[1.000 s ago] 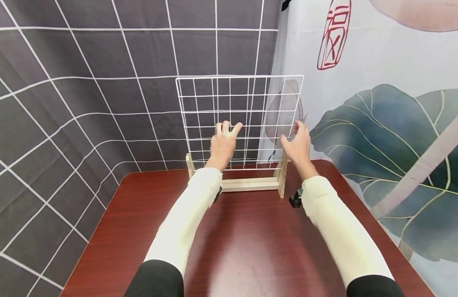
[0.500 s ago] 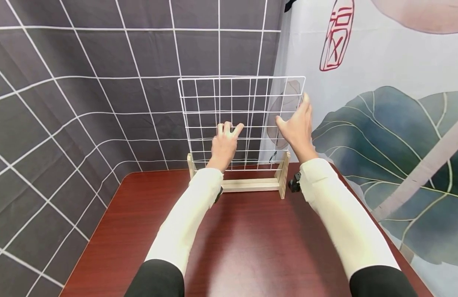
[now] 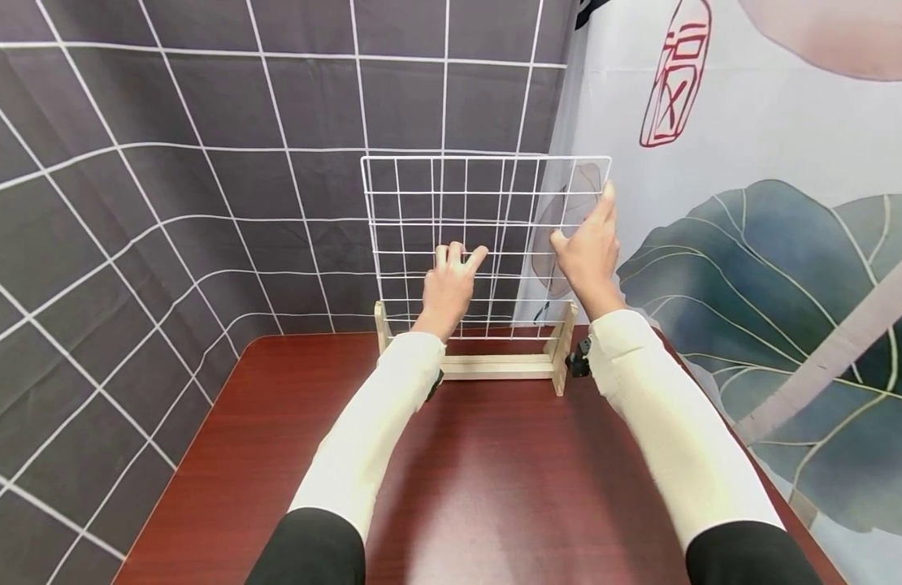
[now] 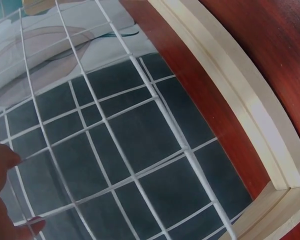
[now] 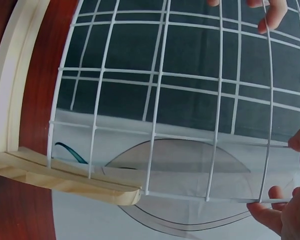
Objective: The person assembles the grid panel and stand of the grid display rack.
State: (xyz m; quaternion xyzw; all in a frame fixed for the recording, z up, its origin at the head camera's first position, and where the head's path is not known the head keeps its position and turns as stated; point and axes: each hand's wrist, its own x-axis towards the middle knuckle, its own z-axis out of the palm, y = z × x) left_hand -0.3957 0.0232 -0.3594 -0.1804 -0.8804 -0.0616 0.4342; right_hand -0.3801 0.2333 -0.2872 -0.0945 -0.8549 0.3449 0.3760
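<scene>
A white wire grid panel [image 3: 487, 157] stands upright in a pale wooden stand [image 3: 498, 367] at the back of the table. My left hand [image 3: 449, 288] is at the panel's middle; in the left wrist view its fingertips [image 4: 36, 224] hook round the wires. At the panel's right edge, my right hand [image 3: 592, 252] grips the outer wire, thumb in front and fingers round the side. The right wrist view shows these right fingers [image 5: 267, 215] on the edge wire, while the panel's lower corner meets the stand's end piece [image 5: 90, 182].
The reddish-brown table [image 3: 495, 487] extends in front of the stand. Behind it hangs a dark grey cloth [image 3: 305, 106] with white lines, and on the right a white curtain [image 3: 773, 122] with leaf prints comes close to the table's edge.
My right hand has slid up the panel's right edge and now holds it higher. The left hand keeps its place on the wires. The whole head view has shifted slightly.
</scene>
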